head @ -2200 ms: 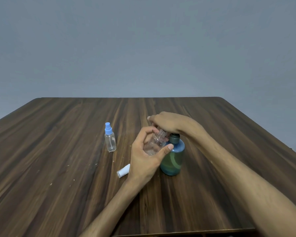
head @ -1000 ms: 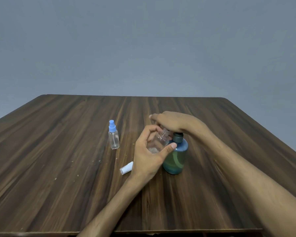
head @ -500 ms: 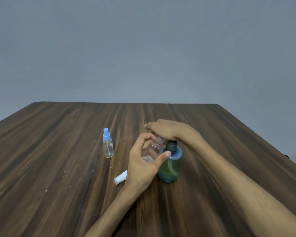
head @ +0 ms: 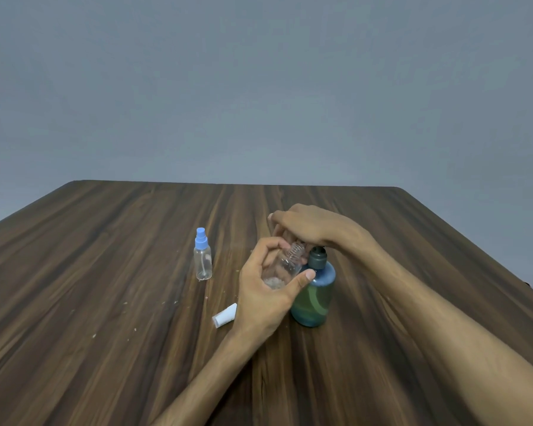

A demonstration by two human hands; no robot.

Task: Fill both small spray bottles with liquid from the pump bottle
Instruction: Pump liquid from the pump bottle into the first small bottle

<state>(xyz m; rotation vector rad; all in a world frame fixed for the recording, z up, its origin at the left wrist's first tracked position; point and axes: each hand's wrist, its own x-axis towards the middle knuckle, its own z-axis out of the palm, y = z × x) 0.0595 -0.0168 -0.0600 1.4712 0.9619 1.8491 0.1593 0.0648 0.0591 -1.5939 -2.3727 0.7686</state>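
Note:
A blue-green pump bottle (head: 314,298) stands near the middle of the wooden table (head: 105,272). My right hand (head: 308,226) lies flat over its pump head and presses on it. My left hand (head: 268,290) grips a clear, uncapped small spray bottle (head: 285,267), tilted with its threaded neck under the pump spout. A little foamy liquid sits in its bottom. A second small spray bottle (head: 203,256) with a blue spray cap stands upright to the left, apart from both hands.
A white cap (head: 225,315) lies on its side on the table just left of my left wrist. Small crumbs dot the wood around it. A grey wall rises behind the table's far edge.
Both hands keep their hold at the pump bottle. A little more liquid shows in the bottom of the clear bottle. The shifts in the view come from head movement.

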